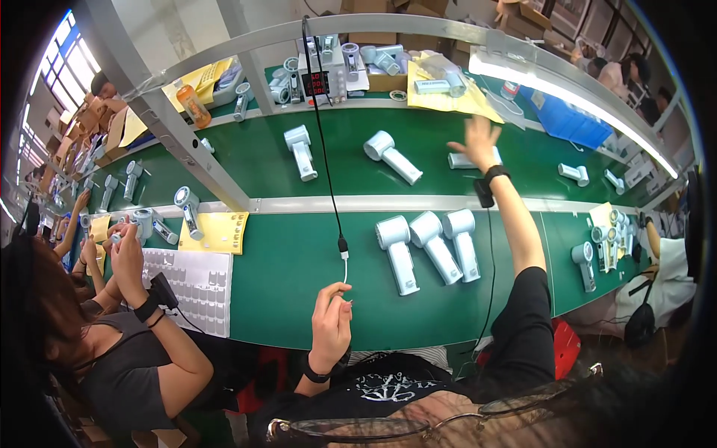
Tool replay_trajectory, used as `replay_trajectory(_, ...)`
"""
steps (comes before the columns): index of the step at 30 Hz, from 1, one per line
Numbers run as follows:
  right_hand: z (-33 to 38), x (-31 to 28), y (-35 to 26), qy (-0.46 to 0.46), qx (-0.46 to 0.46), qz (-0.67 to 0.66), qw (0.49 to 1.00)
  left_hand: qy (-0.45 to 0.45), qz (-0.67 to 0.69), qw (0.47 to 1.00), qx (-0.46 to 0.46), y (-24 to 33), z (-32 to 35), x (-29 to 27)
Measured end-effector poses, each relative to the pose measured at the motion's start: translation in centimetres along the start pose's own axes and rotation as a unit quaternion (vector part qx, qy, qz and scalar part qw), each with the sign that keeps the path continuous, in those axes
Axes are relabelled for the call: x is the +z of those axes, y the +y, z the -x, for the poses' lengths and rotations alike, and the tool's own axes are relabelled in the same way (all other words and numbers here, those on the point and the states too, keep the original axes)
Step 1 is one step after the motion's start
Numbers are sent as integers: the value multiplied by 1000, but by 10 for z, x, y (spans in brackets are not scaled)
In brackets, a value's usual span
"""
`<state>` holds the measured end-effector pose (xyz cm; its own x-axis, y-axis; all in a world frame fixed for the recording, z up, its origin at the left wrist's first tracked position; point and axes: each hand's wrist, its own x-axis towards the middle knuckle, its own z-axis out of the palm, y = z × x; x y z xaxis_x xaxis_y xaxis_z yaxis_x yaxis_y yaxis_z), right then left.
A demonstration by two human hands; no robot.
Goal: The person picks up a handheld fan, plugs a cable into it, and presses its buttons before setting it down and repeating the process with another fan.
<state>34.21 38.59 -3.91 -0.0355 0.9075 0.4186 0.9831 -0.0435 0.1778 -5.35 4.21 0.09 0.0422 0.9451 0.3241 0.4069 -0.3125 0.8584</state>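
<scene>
My left hand is closed, with finger and thumb pinching a short white cable. This joins a black cable that hangs from the overhead rail. Stretched out to the far side, my right hand has its fingers spread. Beneath it, partly hidden by the hand, a pale blue handheld fan lies on the green belt; whether they touch I cannot tell. Three more pale blue handheld fans, a left one, a middle one and a right one, lie side by side on the near table.
Other handheld fans are spaced along the green belt. A metal rail divides belt from near table. To the left, a co-worker's hands hold a part above a sheet. A blue bin stands back right.
</scene>
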Motion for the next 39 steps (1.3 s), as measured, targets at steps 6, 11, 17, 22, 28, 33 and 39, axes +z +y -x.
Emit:
replay_trajectory(6,-6,13,-108,-278,-185,-265,905,17,-10,999,47,-3,-2,2)
replay_trajectory(11,6,-29,-76,-188,-246,-294,904,20,-17,997,76,-4,2,1)
replay_trajectory(17,72,-144,-54,-181,-52,-425,885,-27,31,998,52,-3,2,11)
replay_trajectory(22,168,-195,-73,-198,-22,-702,684,-139,120,983,-18,14,3,30)
replay_trajectory(28,240,-219,-124,-210,77,-912,343,-176,190,965,38,22,2,63)
replay_trajectory(33,252,-221,-144,-180,102,-941,266,-151,159,974,60,28,4,69)
replay_trajectory(39,254,-218,-156,-166,106,-954,226,-114,99,984,93,24,5,69)
